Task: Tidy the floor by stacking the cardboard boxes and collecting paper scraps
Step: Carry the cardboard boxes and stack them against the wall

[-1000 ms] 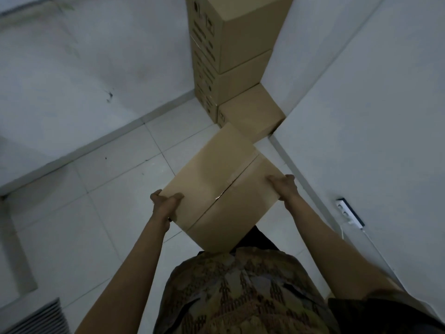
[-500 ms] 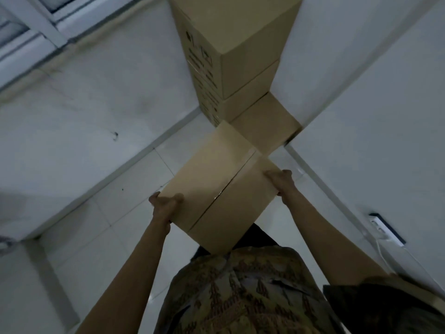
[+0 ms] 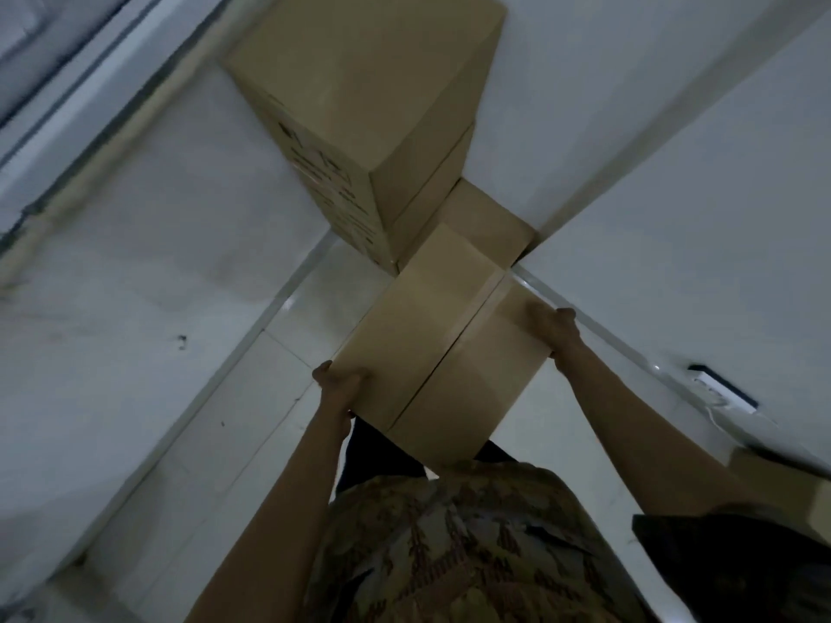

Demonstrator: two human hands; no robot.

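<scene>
- I am holding a closed cardboard box (image 3: 443, 348) in the middle of the frame, out in front of my chest, its top seam running from upper right to lower left.
- My left hand (image 3: 338, 383) is gripping the box's lower-left edge, thumb lying on top and the fingers curled down over the side.
- My right hand (image 3: 554, 331) is gripping the opposite edge at the right, fingers wrapped over the top rim.
- The box is hanging above the white tiled floor (image 3: 252, 424), touching nothing but my hands as far as I can tell.
- Just beyond its far corner a low box (image 3: 488, 218) is sitting in the corner of the room, tight against the wall (image 3: 674, 218) on the right.
- Beside that low box a tall stack of boxes (image 3: 364, 110) is rising toward the top of the frame, black print showing on its left face; the print is too blurred to read.
- A wall socket (image 3: 721, 388) is showing low on the right wall, at the right edge of the frame.
- My patterned shirt (image 3: 449, 546) is filling the bottom of the frame.
</scene>
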